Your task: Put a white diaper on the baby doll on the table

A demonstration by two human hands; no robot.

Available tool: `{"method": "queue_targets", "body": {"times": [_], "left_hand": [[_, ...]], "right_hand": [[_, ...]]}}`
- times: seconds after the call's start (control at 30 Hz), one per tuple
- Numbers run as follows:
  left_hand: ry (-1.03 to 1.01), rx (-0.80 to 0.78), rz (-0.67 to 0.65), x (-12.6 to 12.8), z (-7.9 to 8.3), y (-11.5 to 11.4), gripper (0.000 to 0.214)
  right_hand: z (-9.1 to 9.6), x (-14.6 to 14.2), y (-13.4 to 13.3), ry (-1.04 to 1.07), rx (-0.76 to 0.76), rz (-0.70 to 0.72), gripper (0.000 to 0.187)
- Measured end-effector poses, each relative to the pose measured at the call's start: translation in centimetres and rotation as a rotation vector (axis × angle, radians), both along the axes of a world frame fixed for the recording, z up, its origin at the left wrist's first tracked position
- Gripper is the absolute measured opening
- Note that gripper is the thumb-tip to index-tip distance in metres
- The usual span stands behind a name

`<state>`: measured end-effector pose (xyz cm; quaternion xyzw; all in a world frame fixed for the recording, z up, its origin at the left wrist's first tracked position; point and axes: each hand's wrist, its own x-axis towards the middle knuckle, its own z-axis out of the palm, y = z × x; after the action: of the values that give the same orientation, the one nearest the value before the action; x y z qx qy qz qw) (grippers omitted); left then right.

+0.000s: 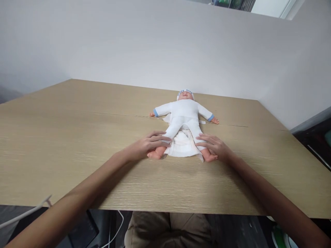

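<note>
A baby doll [184, 109] in a white suit with blue cuffs and a printed white cap lies on its back, head toward the wall and legs spread. Beneath its hips and between its legs, a white diaper [182, 144] is laid out unfolded. My left hand [154, 143] rests on the doll's lower leg at the left, fingers stretched out across it. On the other lower leg lies my right hand [213, 144], its fingers also extended and slightly apart. Both thumbs are mostly hidden. The doll's bare feet show below my hands.
The wooden table [77, 137] has a seam running across it and meets a pale wall [129, 44] at the back. A white cable [26, 215] hangs by the front left edge. Below the front edge are my lap [169, 229] and dark objects at both sides.
</note>
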<state>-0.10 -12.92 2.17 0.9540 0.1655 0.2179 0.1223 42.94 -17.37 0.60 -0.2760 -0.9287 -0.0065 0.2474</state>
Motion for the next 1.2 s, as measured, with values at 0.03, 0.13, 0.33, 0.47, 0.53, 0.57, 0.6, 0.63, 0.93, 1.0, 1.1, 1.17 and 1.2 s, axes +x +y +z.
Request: {"method": "queue_targets", "body": {"times": [0.03, 0.13, 0.33, 0.47, 0.53, 0.57, 0.6, 0.63, 0.93, 1.0, 1.1, 1.17, 1.2], "left_hand": [[0.008, -0.011, -0.002, 0.0, 0.1, 0.0, 0.056], [0.04, -0.052, -0.01, -0.1, 0.3, 0.1, 0.06], [0.064, -0.19, -0.002, 0.1, 1.8, -0.2, 0.049], [0.079, -0.28, 0.078, 1.1, 2.8, -1.7, 0.039], [0.059, -0.251, 0.153, 2.1, 2.4, -2.8, 0.037], [0.045, -0.215, 0.195, 2.7, 2.1, -3.3, 0.04], [0.035, -0.173, 0.237, 3.3, 1.7, -3.7, 0.042], [0.03, -0.128, 0.279, 3.9, 1.3, -4.0, 0.039], [-0.136, -0.109, 0.459, 6.3, 2.3, 0.5, 0.029], [-0.227, -0.165, 0.46, 7.1, 2.8, 3.1, 0.029], [-0.332, -0.329, 0.521, 8.8, 3.6, 7.0, 0.025], [-0.368, -0.443, 0.561, 9.8, 4.3, 9.4, 0.022], [-0.378, -0.483, 0.571, 10.2, 4.5, 10.4, 0.023]], "right_hand": [[0.0, 0.0, 0.0, 0.0, -0.02, 0.004, 0.048], [-0.1, 0.4, 0.3, 0.022, -0.086, 0.013, 0.047], [1.1, 0.7, -0.1, 0.113, -0.345, 0.018, 0.047], [3.2, -1.7, -2.5, 0.088, -0.352, -0.123, 0.047], [3.4, -3.4, -3.8, 0.026, -0.258, -0.207, 0.058], [3.2, -4.3, -4.2, -0.013, -0.203, -0.242, 0.063], [2.9, -5.0, -4.5, -0.052, -0.151, -0.274, 0.063], [2.6, -5.6, -4.6, -0.081, -0.108, -0.307, 0.059], [3.1, -5.5, 0.9, 0.211, -0.106, -0.432, 0.028], [3.7, -5.5, 3.0, 0.312, -0.121, -0.41, 0.029], [4.3, -5.5, 6.5, 0.406, -0.152, -0.399, 0.029], [4.7, -5.4, 8.8, 0.449, -0.242, -0.452, 0.03], [4.8, -5.4, 10.1, 0.483, -0.328, -0.485, 0.031]]}}
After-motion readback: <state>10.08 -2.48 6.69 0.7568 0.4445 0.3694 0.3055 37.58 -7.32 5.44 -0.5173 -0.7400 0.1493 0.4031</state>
